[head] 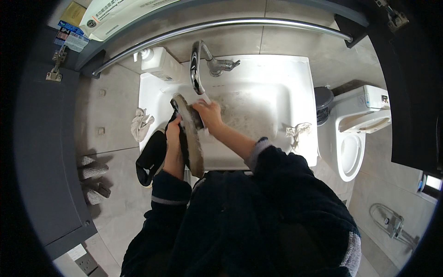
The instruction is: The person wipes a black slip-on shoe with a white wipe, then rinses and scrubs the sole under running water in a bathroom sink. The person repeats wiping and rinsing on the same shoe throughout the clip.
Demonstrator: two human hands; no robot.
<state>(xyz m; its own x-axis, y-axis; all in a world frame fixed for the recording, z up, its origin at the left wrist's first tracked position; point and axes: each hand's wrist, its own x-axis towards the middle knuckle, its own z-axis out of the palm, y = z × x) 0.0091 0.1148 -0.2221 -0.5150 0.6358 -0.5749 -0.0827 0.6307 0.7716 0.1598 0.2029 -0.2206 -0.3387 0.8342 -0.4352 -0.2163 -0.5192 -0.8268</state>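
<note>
My left hand [173, 131] grips a shoe with a black upper and a beige sole [191, 136], tilted on its side over the left part of the white washbasin [294, 74]. Against the sole, my right hand [210, 114] holds a dark brown piece [196, 118], apparently a scrubbing brush, mostly covered by the fingers. Water from the chrome tap [195, 72] runs down at my right hand. Whitish suds show along the sole, and murky, foamy water [242, 114] lies in the bowl. A second black shoe [151, 157] rests at the basin's left front edge, beside my left forearm.
A white pump bottle [161, 64] stands at the back left corner. Crumpled cloths lie on the left rim [141, 125] and right rim [298, 132]. A metal rail [221, 23] crosses behind the tap. Open cabinet doors flank both sides; a toilet [351, 145] stands right.
</note>
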